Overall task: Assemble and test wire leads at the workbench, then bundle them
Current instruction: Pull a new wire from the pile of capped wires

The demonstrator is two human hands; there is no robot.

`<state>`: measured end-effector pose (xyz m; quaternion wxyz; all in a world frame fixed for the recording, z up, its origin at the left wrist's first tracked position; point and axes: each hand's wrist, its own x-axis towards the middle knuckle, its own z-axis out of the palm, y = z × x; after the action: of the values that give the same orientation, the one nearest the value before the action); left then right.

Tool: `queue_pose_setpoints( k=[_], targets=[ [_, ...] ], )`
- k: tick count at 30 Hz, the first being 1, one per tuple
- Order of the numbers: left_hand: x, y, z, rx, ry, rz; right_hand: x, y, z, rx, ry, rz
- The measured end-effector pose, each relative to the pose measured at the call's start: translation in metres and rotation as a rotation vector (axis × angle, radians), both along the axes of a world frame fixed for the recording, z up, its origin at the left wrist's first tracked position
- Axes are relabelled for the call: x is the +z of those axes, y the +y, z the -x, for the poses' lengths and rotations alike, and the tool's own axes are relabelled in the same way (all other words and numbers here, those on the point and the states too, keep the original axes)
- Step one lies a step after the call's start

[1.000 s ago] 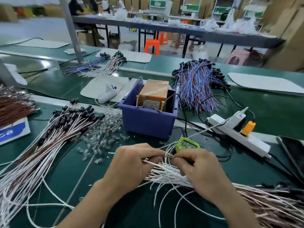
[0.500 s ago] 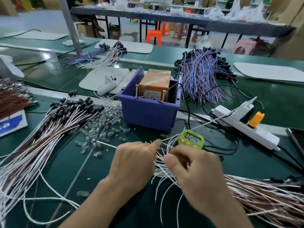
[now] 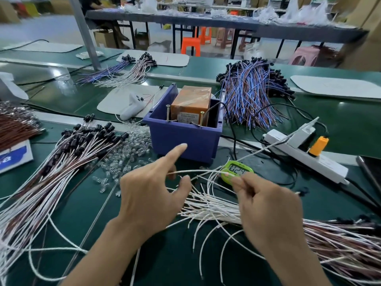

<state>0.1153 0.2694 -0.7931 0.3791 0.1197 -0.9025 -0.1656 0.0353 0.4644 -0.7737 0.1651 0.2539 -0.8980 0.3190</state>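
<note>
A loose pile of white wire leads (image 3: 210, 205) lies on the green bench in front of me. My right hand (image 3: 268, 207) pinches one white lead (image 3: 198, 171) between thumb and forefinger, just in front of a green digital timer (image 3: 239, 168). That lead arcs left to my left hand (image 3: 150, 195), whose forefinger points straight out and whose thumb is spread; the lead's free end reaches its lower fingers, and any grip there is hidden. Finished leads with black caps (image 3: 61, 157) fan out on the left.
A blue bin (image 3: 185, 139) holding an orange box (image 3: 191, 102) and two upright screws stands just beyond my hands. Clear bulbs (image 3: 127, 145) are scattered to its left. A white power strip (image 3: 305, 155) lies at the right, with blue-and-brown wires (image 3: 251, 100) behind it.
My left hand has let its pinch loosen and stretched its forefinger out. My right hand has drawn one white lead up and out of the pile. The camera has moved closer.
</note>
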Motion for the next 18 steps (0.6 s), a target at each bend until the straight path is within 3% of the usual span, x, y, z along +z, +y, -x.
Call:
queue_pose_setpoints(
  k=[4,9,18],
  targets=[
    [-0.002,-0.007,0.003,-0.083,0.095,-0.108,0.004,0.005,0.005,-0.134,0.002,0.012],
    [-0.008,-0.014,0.003,0.007,0.064,-0.122,-0.001,0.005,0.009,-0.149,0.003,0.025],
    [-0.008,-0.013,0.003,0.117,0.033,-0.202,-0.007,0.008,0.011,0.010,0.001,0.054]
  ],
)
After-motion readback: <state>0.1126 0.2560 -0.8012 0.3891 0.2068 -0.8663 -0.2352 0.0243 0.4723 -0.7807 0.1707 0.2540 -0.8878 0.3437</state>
